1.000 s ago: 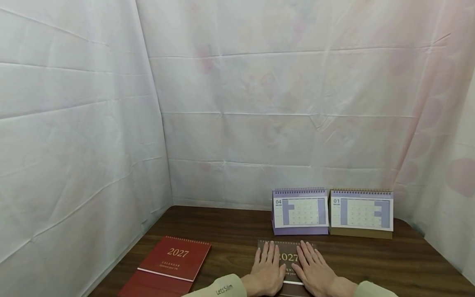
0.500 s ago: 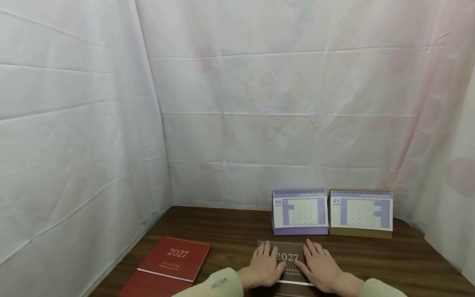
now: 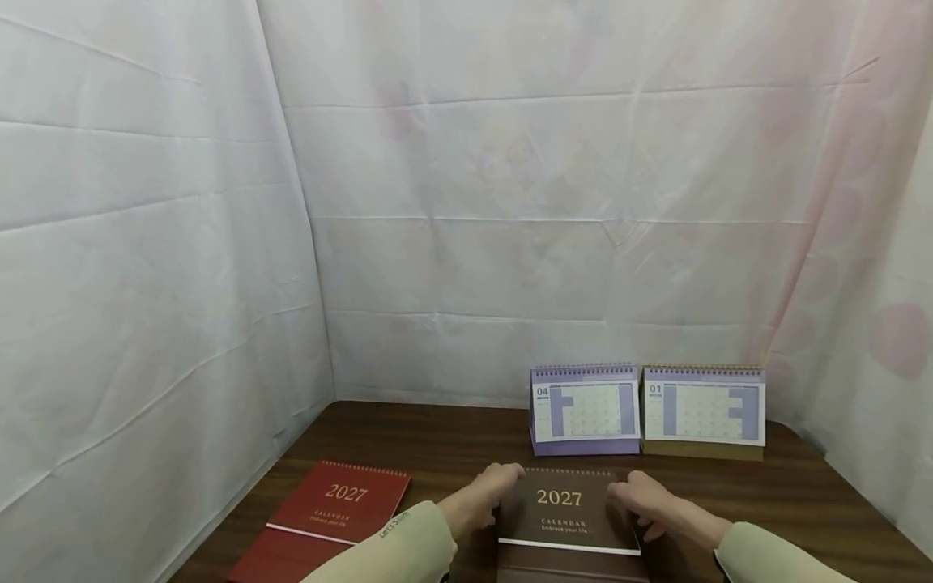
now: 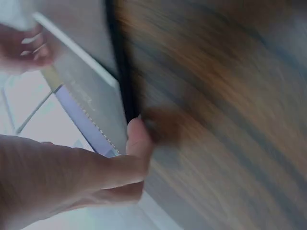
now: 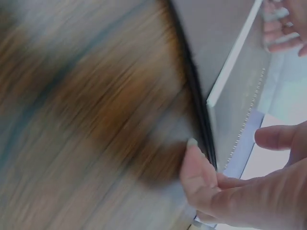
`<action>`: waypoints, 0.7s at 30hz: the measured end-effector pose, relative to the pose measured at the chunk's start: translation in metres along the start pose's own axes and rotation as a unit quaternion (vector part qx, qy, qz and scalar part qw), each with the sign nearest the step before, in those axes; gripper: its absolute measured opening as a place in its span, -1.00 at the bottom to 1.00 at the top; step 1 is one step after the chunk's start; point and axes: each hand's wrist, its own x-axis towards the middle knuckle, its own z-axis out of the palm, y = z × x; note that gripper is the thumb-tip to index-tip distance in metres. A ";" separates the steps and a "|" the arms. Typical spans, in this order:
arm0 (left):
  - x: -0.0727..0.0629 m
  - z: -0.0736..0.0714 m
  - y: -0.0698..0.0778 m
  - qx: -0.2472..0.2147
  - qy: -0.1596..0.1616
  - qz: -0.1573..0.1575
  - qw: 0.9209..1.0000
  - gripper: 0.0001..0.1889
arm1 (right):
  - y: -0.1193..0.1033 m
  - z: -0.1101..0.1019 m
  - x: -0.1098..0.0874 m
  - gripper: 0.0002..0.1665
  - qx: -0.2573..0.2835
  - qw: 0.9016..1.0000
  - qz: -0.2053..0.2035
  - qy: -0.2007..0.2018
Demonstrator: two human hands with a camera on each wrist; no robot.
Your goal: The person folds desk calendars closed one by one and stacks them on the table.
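A brown desk calendar marked 2027 (image 3: 559,518) lies with its cover facing up in front of me. My left hand (image 3: 487,495) is at its upper left side, fingers bent, and a fingertip meets the dark side edge in the left wrist view. At the opposite side, my right hand (image 3: 652,504) has curled fingers at the right edge, and its thumb (image 5: 274,136) shows over the cover side in the right wrist view. The undersides of both grips are partly hidden, and the wrist views are blurred.
A red 2027 calendar (image 3: 342,494) lies at the left, partly behind my left sleeve. Behind the brown one, a purple calendar (image 3: 585,413) and a tan-based calendar (image 3: 703,409) stand upright. White cloth (image 3: 466,267) hangs around the dark wooden table (image 3: 423,429).
Both hands lay flat on the brown calendar's cover; they have slid outward to its left and right edges, and the fingers have bent. The cover is now mostly uncovered.
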 end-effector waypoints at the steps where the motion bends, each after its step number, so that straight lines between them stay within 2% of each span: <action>1: 0.001 -0.001 0.000 -0.020 -0.005 -0.020 1.000 -0.38 | -0.002 -0.002 -0.001 -0.42 0.025 0.999 0.015 -0.016; 3: 0.003 -0.004 0.000 -0.051 -0.014 -0.052 0.997 -0.39 | -0.004 -0.005 -0.004 -0.30 0.068 0.996 0.043 -0.039; 5: 0.004 -0.005 -0.001 -0.067 -0.011 -0.072 0.995 -0.41 | -0.006 -0.007 -0.005 -0.32 0.100 0.992 0.060 -0.052; 8: 0.006 -0.007 -0.004 -0.085 -0.002 -0.090 0.992 -0.43 | -0.006 -0.008 -0.006 -0.60 0.125 0.987 0.085 -0.062; 10: 0.008 -0.007 -0.005 -0.093 0.002 -0.097 0.991 -0.41 | -0.005 -0.008 -0.005 -0.66 0.132 0.984 0.097 -0.067; 15: 0.010 -0.007 -0.007 -0.102 0.005 -0.102 0.990 -0.40 | -0.004 -0.009 -0.004 -0.57 0.140 0.980 0.117 -0.074; 21: 0.010 -0.009 -0.007 -0.098 0.001 -0.107 0.989 -0.59 | -0.006 -0.008 -0.005 -0.64 0.158 0.977 0.127 -0.061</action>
